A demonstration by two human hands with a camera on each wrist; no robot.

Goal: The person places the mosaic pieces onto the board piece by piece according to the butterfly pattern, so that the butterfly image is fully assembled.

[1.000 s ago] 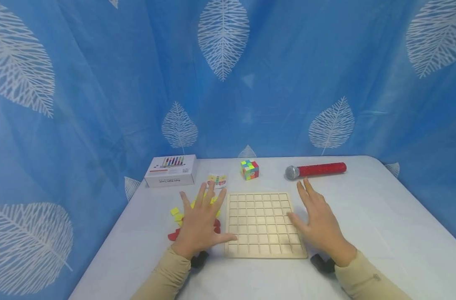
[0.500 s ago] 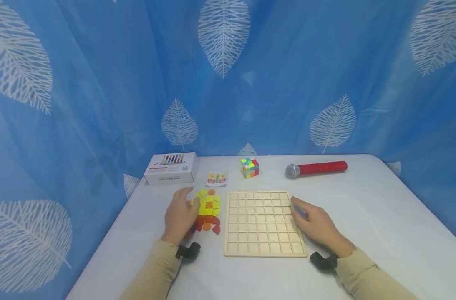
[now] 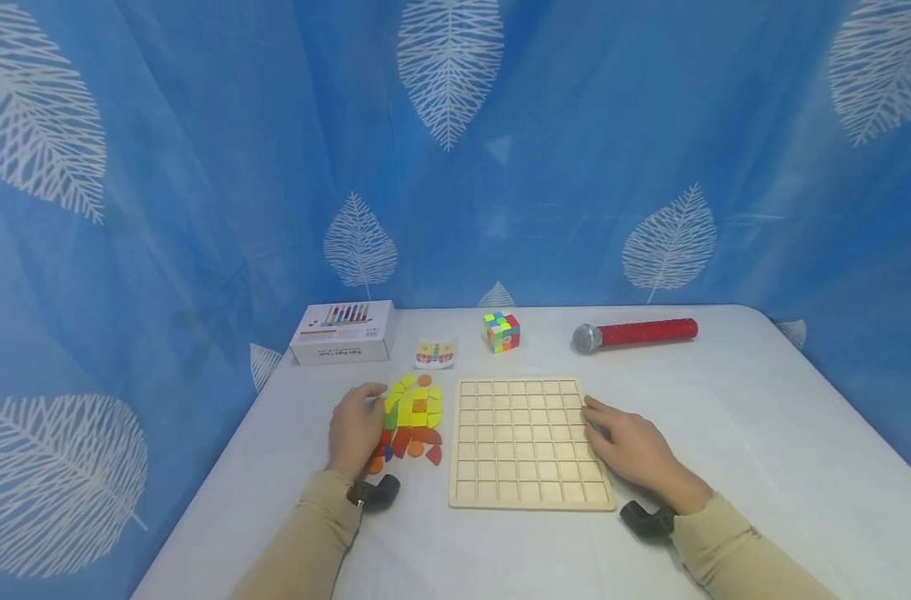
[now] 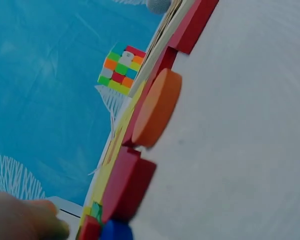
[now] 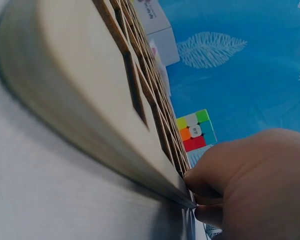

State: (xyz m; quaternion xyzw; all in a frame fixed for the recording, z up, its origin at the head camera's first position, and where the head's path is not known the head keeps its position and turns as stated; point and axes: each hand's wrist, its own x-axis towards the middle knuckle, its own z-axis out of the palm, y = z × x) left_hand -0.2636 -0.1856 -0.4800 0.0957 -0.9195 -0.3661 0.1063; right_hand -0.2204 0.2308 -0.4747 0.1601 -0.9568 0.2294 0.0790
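Labels: the white box [image 3: 342,333] carries front lettering too blurred to read surely, and pictured coloured bars on top. In the right wrist view, a white tile of the cube [image 5: 196,131] bears a mark too small to read.

Edges: your wooden grid board [image 3: 530,442] lies flat on the counter [image 3: 733,433], a narrow strip separating it from the coloured pieces [image 3: 410,412] to its left. Your left hand [image 3: 353,429] is beside the pieces' left edge, fingers loosely curved, no piece seen in them. Your right hand [image 3: 635,454] is at the board's right edge, fingers bent; whether it pinches that edge cannot be told.

Surroundings: behind the pieces lies a picture card [image 3: 435,354]; the cube stands behind the board, the red microphone [image 3: 638,333] beyond your right hand.
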